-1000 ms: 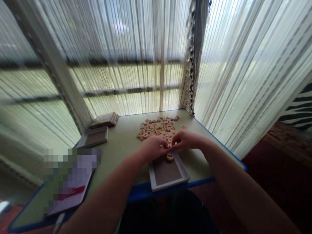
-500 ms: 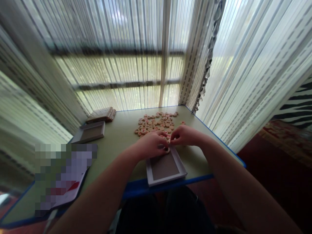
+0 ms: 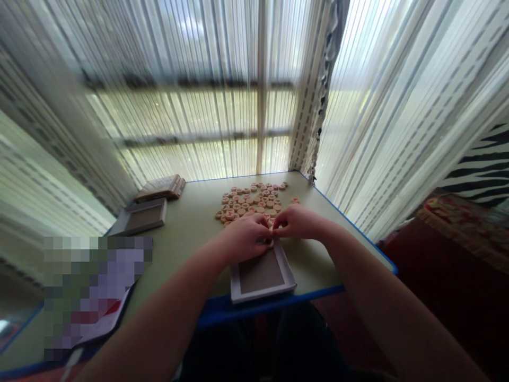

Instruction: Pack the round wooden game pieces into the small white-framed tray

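My left hand (image 3: 245, 237) and my right hand (image 3: 299, 222) meet at the far end of a shallow grey box tray (image 3: 261, 275) near the table's front edge. Both have their fingers curled and pinched together. The left fingertips press on a round wooden game piece (image 3: 270, 244) at the tray's top edge. What the right fingers pinch is too small to make out. Just beyond the hands lies a spread of several round wooden pieces (image 3: 250, 200) with red and dark marks.
The green table has a blue rim (image 3: 358, 228). A second grey tray (image 3: 140, 216) and a folded wooden board (image 3: 159, 187) lie at the back left. A blurred-out booklet (image 3: 95, 297) sits front left. Sheer curtains (image 3: 397, 106) hang close behind and to the right.
The wooden piece lay inside the tray a second ago; it is now at the tray's top edge under my left fingertips. The view has shifted slightly; both hands stay together.
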Tool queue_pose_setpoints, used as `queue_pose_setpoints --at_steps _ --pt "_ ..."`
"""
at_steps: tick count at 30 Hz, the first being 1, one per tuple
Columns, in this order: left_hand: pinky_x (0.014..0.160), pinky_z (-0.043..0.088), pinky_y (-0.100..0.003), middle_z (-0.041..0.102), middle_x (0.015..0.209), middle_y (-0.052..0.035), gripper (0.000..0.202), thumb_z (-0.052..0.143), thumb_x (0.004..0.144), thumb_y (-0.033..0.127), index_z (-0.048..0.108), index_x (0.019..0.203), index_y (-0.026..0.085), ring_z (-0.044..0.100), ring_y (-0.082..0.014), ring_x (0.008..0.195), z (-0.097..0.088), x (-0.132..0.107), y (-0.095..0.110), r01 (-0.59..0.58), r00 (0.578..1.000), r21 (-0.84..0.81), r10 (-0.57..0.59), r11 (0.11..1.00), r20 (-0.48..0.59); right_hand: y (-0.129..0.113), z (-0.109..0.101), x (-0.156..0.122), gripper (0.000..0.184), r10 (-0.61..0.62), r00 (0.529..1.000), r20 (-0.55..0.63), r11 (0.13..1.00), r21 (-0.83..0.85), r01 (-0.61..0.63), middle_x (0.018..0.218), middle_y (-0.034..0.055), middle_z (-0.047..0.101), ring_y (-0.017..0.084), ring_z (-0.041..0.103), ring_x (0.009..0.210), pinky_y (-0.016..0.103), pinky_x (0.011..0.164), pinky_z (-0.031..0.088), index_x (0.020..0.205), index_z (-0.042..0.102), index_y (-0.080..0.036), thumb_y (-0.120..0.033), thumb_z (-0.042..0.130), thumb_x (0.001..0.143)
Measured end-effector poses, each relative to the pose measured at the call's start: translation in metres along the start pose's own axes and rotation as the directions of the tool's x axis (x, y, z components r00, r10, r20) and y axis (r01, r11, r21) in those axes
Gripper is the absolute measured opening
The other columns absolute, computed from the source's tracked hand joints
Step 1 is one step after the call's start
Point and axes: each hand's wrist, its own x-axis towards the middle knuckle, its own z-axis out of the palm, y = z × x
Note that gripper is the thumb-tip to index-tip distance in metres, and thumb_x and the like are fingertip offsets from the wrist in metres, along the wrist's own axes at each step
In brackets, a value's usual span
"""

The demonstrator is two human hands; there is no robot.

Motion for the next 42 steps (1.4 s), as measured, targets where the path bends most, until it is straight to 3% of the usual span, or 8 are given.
queue_pose_setpoints --at_steps 7,13,21,26,31,39,42 --pt "0.072 0.040 -0.028 0.052 0.086 -0.0047 0.030 0.064 0.061 0.046 0.062 0.073 0.018 0.048 -0.0178 0.082 -0.005 -0.001 0.004 0.044 0.999 0.055 -0.043 0.998 -0.018 -0.003 -0.004 -0.002 0.023 0.016 1.000 0.014 1.000 0.022 -0.016 0.054 -0.0014 0.057 0.007 0.041 0.049 0.021 0.048 0.025 0.073 0.070 -0.017 -0.035 0.057 0.066" --pt "0.072 0.039 -0.025 0.051 0.086 -0.0033 0.020 0.055 0.071 0.027 0.066 0.088 0.024 0.049 -0.0143 0.079 -0.002 -0.003 0.004 0.017 0.999 -0.026 -0.016 1.000 0.032 -0.003 -0.006 -0.004 0.020 0.000 1.000 0.027 0.999 0.046 -0.002 0.054 -0.0014 0.057 0.007 0.042 0.049 0.020 0.047 0.026 0.072 0.070 -0.017 -0.032 0.058 0.065" --pt "0.065 0.039 -0.025 0.051 0.079 -0.0030 0.026 0.057 0.068 0.044 0.063 0.070 0.018 0.049 -0.0144 0.073 -0.002 0.000 0.012 0.050 0.998 0.101 -0.054 0.994 0.033 -0.002 -0.006 -0.005 0.023 0.011 0.998 0.056 0.993 0.116 -0.017 0.053 -0.0016 0.056 0.007 0.041 0.048 0.020 0.046 0.026 0.072 0.070 -0.015 -0.033 0.057 0.066" --pt "0.067 0.040 -0.025 0.051 0.085 -0.0033 0.019 0.058 0.068 0.033 0.064 0.080 0.020 0.050 -0.0138 0.075 -0.001 -0.002 0.010 0.071 0.997 0.020 -0.071 0.997 -0.012 -0.001 -0.008 -0.006 0.024 0.052 0.997 0.052 0.983 0.176 -0.060 0.055 -0.0012 0.057 0.007 0.044 0.048 0.019 0.045 0.029 0.077 0.069 -0.015 -0.030 0.055 0.066" --pt "0.070 0.041 -0.025 0.053 0.085 -0.0040 0.016 0.056 0.070 0.026 0.066 0.081 0.021 0.051 -0.0147 0.079 0.000 -0.001 0.008 0.035 0.999 -0.019 -0.035 0.999 0.010 0.000 -0.008 -0.006 0.022 0.086 0.990 0.112 0.972 0.208 -0.108 0.052 -0.0020 0.056 0.006 0.042 0.044 0.019 0.043 0.028 0.076 0.069 -0.015 -0.028 0.055 0.065" --pt "0.071 0.041 -0.025 0.053 0.087 -0.0036 0.015 0.055 0.071 0.027 0.066 0.079 0.021 0.052 -0.0135 0.077 0.003 0.000 0.006 0.013 0.999 -0.022 -0.014 1.000 -0.029 0.000 -0.007 -0.007 0.024 0.082 0.984 0.159 0.970 0.214 -0.116 0.051 -0.0019 0.053 0.007 0.043 0.043 0.019 0.041 0.028 0.078 0.069 -0.015 -0.032 0.055 0.066" --pt "0.073 0.042 -0.025 0.053 0.089 -0.0032 0.016 0.057 0.070 0.031 0.066 0.077 0.021 0.052 -0.0127 0.076 0.002 0.001 0.005 0.041 0.996 -0.070 -0.047 0.997 -0.076 0.003 -0.007 -0.005 0.025 0.072 0.992 0.103 0.971 0.221 -0.094 0.052 -0.0021 0.053 0.007 0.042 0.044 0.019 0.043 0.029 0.081 0.068 -0.016 -0.031 0.054 0.067"
